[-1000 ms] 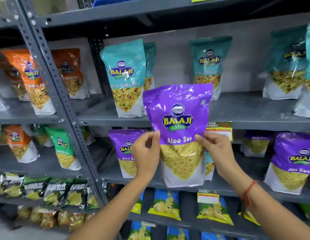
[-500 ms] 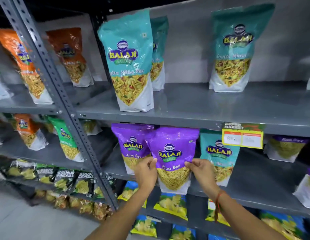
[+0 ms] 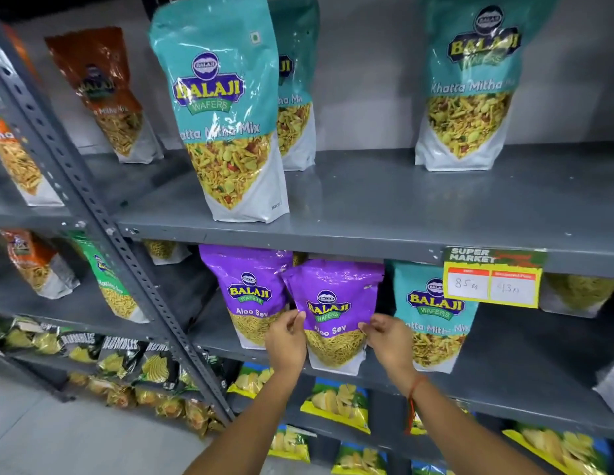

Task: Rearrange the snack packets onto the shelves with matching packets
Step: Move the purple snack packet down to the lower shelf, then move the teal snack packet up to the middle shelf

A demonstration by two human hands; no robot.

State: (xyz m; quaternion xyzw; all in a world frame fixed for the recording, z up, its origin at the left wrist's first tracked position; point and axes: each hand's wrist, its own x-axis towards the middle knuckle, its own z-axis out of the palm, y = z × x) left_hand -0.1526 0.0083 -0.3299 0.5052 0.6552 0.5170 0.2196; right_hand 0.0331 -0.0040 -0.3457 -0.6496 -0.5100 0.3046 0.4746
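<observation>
A purple Aloo Sev packet (image 3: 334, 303) stands on the middle shelf (image 3: 525, 378). My left hand (image 3: 285, 341) pinches its left edge and my right hand (image 3: 388, 341) pinches its right edge. Just left and slightly behind it stands a matching purple Aloo Sev packet (image 3: 245, 289). To its right on the same shelf is a teal Khatta Mitha Mix packet (image 3: 436, 323). On the upper shelf (image 3: 384, 207) stand three more teal packets, the nearest (image 3: 223, 108) at front left, one behind it, another (image 3: 470, 84) at the right.
A perforated grey upright (image 3: 103, 214) divides the shelving. Orange and green packets sit on the left bay's shelves. A yellow price tag (image 3: 492, 279) hangs from the upper shelf's edge. Yellow chip packets (image 3: 336, 406) fill the shelf below, dark chip packets (image 3: 120, 358) at lower left.
Both hands carried the purple packet from in front of the upper shelf down and inward onto the middle shelf, beside the other purple packet. The view moved closer to the shelves.
</observation>
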